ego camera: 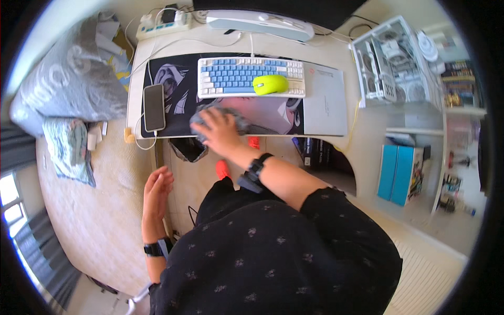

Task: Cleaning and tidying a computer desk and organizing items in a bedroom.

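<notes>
My right hand (218, 130) is spread over a grey cloth (236, 118) and presses it to the front edge of a dark printed desk mat (184, 106); the palm hides part of the cloth. Beyond it, a white and blue keyboard (228, 76) carries a lime-yellow mouse (271, 84) on its right half. Left of the cloth lies a smartphone (154, 108), screen dark, with a white cable plugged in. Below the desk's front left corner, my left hand (156, 191) hangs in the air beside the bed, fingers loosely bent and holding nothing.
A power strip (163, 29) and a white bar-shaped device (260, 25) stand at the desk's back. On the right sits a white open computer case (393, 63). A lined bin (189, 149) is under the desk. Left, the bed (98, 220) holds folded fabric (67, 145).
</notes>
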Tool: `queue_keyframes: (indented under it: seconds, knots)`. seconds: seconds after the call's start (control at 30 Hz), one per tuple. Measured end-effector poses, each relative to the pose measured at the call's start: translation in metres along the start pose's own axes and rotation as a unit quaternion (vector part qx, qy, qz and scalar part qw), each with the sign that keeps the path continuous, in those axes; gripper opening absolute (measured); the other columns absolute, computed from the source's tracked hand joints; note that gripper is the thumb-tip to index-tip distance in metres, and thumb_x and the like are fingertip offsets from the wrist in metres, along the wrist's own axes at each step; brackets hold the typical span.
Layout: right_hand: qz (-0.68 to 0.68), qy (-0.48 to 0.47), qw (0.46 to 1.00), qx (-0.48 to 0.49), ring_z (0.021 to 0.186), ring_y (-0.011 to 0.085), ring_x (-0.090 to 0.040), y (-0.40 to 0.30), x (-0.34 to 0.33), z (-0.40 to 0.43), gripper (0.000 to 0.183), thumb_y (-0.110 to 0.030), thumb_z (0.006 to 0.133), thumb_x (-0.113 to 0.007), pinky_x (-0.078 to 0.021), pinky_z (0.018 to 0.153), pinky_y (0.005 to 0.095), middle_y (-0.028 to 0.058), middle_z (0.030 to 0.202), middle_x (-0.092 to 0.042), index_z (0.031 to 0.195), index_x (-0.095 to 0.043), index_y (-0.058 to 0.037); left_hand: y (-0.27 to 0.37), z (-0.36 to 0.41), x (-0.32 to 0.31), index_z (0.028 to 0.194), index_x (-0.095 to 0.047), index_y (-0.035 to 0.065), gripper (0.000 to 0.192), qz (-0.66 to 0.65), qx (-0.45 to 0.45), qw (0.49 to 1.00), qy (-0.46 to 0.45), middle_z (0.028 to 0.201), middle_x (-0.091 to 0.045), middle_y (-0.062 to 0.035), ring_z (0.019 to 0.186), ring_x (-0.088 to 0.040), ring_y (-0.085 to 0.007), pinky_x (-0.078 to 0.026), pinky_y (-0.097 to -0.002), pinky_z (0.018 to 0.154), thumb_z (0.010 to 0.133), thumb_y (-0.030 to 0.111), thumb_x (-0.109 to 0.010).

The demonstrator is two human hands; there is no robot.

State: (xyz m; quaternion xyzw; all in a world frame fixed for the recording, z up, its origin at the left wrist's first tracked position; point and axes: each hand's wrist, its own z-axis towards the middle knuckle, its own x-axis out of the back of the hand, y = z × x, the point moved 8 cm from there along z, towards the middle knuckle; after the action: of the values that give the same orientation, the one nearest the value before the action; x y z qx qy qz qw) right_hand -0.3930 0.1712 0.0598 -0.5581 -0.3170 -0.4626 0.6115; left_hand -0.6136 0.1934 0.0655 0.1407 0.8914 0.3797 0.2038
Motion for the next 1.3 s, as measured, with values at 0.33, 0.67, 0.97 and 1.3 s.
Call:
queue_keyframes:
  seconds: [0.33, 0.67, 0.97, 1.3]
  knots:
    - [-0.105, 0.079, 0.98, -0.146, 0.122, 0.027, -0.032, 0.087, 0.054, -0.101, 0.057, -0.021, 0.067, -0.065, -0.0248, 0.086, 0.0661, 0.0035, 0.131, -0.038, 0.12, -0.047, -0.0332, 0.0, 0.01, 0.004, 0.113, -0.05, 0.0049, 0.028, 0.012, 0.01, 0.999, -0.052, 0.097, -0.059, -0.0034, 0.082, -0.056, -0.01, -0.043, -0.0225, 0.073, 0.088, 0.018, -0.05]
    - [0.299, 0.205, 0.736, -0.572, 0.088, 0.0281, -0.055, 0.158, 0.071, -0.36, 0.059, 0.004, 0.06, -0.057, -0.0468, 0.074, 0.0347, 0.0141, 0.105, -0.054, 0.117, -0.051, -0.0101, 0.02, 0.05, -0.103, 0.113, -0.05, 0.0085, 0.027, 0.104, 0.014, 0.971, -0.216, 0.099, -0.058, -0.001, 0.085, -0.054, -0.0081, -0.041, -0.0218, 0.073, 0.089, 0.021, -0.05]
    - [0.581, 0.505, 0.462, -0.442, 0.091, 0.0254, -0.055, 0.178, 0.144, -0.426, 0.058, 0.004, 0.068, -0.057, -0.0483, 0.077, 0.0365, 0.0118, 0.104, -0.053, 0.122, -0.04, -0.0048, -0.042, 0.076, -0.279, 0.108, -0.055, 0.007, 0.03, 0.447, -0.121, 0.803, -0.374, 0.098, -0.059, -0.0069, 0.092, -0.055, -0.0187, -0.043, -0.0297, 0.081, 0.083, 0.023, -0.056]
    - [0.672, 0.533, 0.372, -0.354, 0.105, 0.0227, -0.05, 0.26, 0.222, -0.419, 0.044, -0.017, 0.082, -0.056, -0.0432, 0.087, 0.0362, 0.0103, 0.114, -0.051, 0.122, -0.042, -0.005, -0.12, 0.08, -0.477, 0.138, -0.016, 0.0298, 0.077, 0.807, -0.399, 0.363, -0.238, 0.144, -0.012, -0.0107, 0.128, -0.019, -0.0368, -0.025, -0.0485, 0.1, 0.076, 0.043, -0.059]
